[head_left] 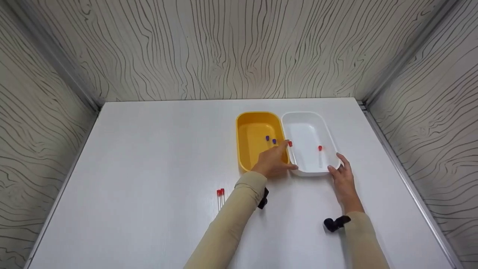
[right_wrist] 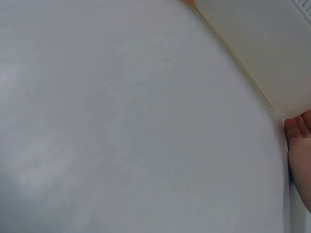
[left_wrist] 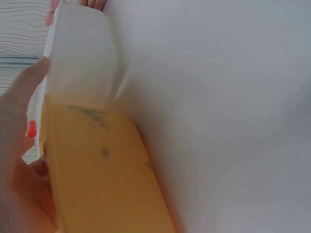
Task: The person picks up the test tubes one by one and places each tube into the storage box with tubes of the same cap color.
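My left hand [head_left: 272, 160] reaches over the rims where a yellow tray [head_left: 241, 145] and a white tray [head_left: 312, 173] stand side by side. Its thumb lies on the white tray's near left corner, and the index fingertip is at the left rim, right beside the red cap of a tube [head_left: 290, 143]. At the near right corner, my right hand [head_left: 343, 181] grips the white tray, thumb at the front rim and fingers along the outer side. Another red-capped tube [head_left: 320, 148] lies in the white tray. Two tubes with blue caps [head_left: 267, 138] are in the yellow tray.
Two more red-capped tubes [head_left: 220, 192] lie on the white table [head_left: 149, 168], partly hidden by my left forearm. Wood-patterned panels [head_left: 224, 48] rise behind the table and at both sides. A black camera mount [head_left: 332, 224] sits at my right wrist.
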Tool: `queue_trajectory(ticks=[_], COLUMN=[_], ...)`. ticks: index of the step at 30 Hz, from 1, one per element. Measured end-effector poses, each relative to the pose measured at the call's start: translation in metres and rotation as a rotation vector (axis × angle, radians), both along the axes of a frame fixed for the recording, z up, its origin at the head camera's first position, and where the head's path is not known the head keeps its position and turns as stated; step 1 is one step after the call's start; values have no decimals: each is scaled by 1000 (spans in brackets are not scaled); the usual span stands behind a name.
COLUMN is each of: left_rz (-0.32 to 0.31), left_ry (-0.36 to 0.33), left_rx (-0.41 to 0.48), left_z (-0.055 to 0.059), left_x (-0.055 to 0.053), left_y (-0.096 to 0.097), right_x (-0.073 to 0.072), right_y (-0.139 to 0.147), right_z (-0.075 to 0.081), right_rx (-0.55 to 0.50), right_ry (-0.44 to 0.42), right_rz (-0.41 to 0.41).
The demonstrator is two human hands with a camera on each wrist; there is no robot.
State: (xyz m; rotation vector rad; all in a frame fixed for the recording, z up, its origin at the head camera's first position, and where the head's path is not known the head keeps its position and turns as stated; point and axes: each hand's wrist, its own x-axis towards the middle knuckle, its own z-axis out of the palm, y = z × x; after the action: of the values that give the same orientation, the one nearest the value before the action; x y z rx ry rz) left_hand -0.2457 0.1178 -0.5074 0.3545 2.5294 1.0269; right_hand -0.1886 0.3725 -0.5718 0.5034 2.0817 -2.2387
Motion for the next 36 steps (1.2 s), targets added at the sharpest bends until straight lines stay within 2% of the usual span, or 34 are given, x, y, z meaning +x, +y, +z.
queue_trajectory(ticks=[6,11,19,23,31,36], left_rz=[-17,-24,-86,-103,-131,-114], left_ry=[19,15,112,146,269,284], left_rx=[-52,-27,-58,-39,-10,38], left_z=[-3,-3,-1,-1,-2,-4], left_x=[-3,0,6,8,17,28], left_y=[-2,-3,-7,-11,-33,-53], right_x=[0,0,1,2,1,-1], right_y=[0,0,-1,0,1,-1], right_z=[0,0,1,0,-1,0], right_rx=[-49,-34,-23,-8,-23,-22], right_ry=[31,24,15,14,40,38], right_rz=[16,22,26,26,29,-2])
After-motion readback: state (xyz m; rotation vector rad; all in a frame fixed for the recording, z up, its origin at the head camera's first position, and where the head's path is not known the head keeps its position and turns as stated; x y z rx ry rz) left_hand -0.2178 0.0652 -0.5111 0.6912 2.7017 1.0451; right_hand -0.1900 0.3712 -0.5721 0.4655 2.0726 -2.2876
